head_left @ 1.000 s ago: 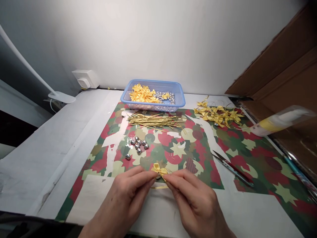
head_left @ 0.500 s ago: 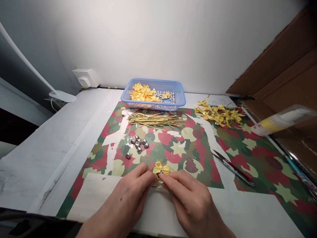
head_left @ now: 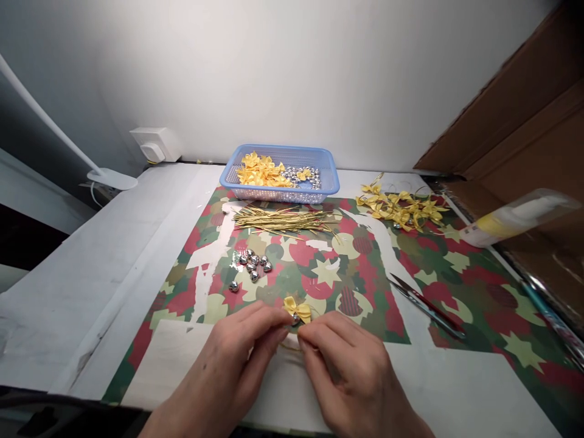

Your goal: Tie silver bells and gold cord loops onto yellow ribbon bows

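Note:
A small yellow ribbon bow (head_left: 297, 309) with a silver jingle bell (head_left: 295, 319) just below it sits between my two hands. My left hand (head_left: 249, 350) is closed in a pinch at the left of the bell, its index fingertip against or very near it. My right hand (head_left: 349, 359) pinches at the lower right of the bow. A thin gold cord (head_left: 291, 348) curves below the bow from one hand's fingers to the other's; the fingertips partly hide where it is gripped. Several loose jingle bells (head_left: 253, 265) lie ahead of my left hand.
Gold cords (head_left: 283, 220) lie in a bundle before a blue basket (head_left: 335, 176) of bows and bells. Bows with cords (head_left: 404, 208) are heaped at the right. Tweezers (head_left: 429, 307) and a clear bottle (head_left: 511, 220) lie on the right. A lamp base (head_left: 112, 178) stands left.
My fingertips have drawn a little apart below the bow, so more of the bell and the gold cord shows. The view has shifted slightly.

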A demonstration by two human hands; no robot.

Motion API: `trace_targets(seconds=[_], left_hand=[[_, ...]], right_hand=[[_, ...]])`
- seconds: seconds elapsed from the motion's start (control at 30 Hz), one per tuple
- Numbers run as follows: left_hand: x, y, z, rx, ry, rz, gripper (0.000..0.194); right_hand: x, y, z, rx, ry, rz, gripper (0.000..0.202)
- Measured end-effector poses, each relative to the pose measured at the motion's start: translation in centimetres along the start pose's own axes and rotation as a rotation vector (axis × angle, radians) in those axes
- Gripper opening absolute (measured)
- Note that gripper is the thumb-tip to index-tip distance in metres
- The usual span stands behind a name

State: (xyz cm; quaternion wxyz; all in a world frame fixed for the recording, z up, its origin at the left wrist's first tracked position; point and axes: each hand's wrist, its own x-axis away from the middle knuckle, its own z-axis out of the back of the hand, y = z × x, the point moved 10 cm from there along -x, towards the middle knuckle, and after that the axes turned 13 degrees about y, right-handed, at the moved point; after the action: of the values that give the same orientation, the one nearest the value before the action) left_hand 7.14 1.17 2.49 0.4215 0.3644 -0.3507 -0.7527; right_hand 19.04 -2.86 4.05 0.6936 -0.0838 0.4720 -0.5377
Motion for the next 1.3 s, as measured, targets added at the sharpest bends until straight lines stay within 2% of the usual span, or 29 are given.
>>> trace_targets(seconds=[0.1, 0.17, 0.23, 0.4, 0.47, 0.63, 0.7, 0.87, 1.0, 1.3], left_hand=[[0.4, -0.9, 0.0, 0.08, 0.012, 0.075, 0.026], [0.5, -1.2, -0.2, 0.068, 0.007, 0.097, 0.02], [0.3, -1.0, -0.4, 0.024, -0.002, 0.074, 0.014], [-0.2, -0.2, -0.8, 0.007, -0.035, 0.042, 0.02], [-0.2, -0.6, -0.9, 0.055, -0.055, 0.13, 0.022], [0.9, -2.8, -1.7, 0.291, -0.117, 0.508, 0.028], [1.1, -3.1, -1.9, 0.344, -0.135, 0.582, 0.03], [1.5, -3.0, -2.5, 0.384, -0.171, 0.627, 0.034], [1.9, -2.9, -3.1, 0.407, -0.21, 0.646, 0.035], [1.9, -2.8, -2.7, 0.415, -0.199, 0.662, 0.041]], right_hand=[[0.0, 0.2, 0.1, -0.009, -0.008, -0.042, 0.025], [0.0, 0.3, 0.1, -0.012, -0.015, -0.056, 0.025], [0.0, 0.4, 0.1, -0.013, -0.006, -0.058, 0.024], [0.1, 0.6, 0.1, -0.045, -0.016, -0.08, 0.026], [0.1, 0.9, 0.0, -0.113, -0.049, -0.135, 0.023], [0.7, 2.5, 0.1, -0.293, -0.106, -0.391, 0.022], [0.8, 2.7, 0.2, -0.317, -0.108, -0.44, 0.021], [0.7, 2.5, -0.5, -0.348, -0.156, -0.452, 0.016], [0.7, 2.5, -0.6, -0.321, -0.165, -0.436, 0.022], [1.0, 2.8, -0.8, -0.339, -0.183, -0.514, 0.025]])
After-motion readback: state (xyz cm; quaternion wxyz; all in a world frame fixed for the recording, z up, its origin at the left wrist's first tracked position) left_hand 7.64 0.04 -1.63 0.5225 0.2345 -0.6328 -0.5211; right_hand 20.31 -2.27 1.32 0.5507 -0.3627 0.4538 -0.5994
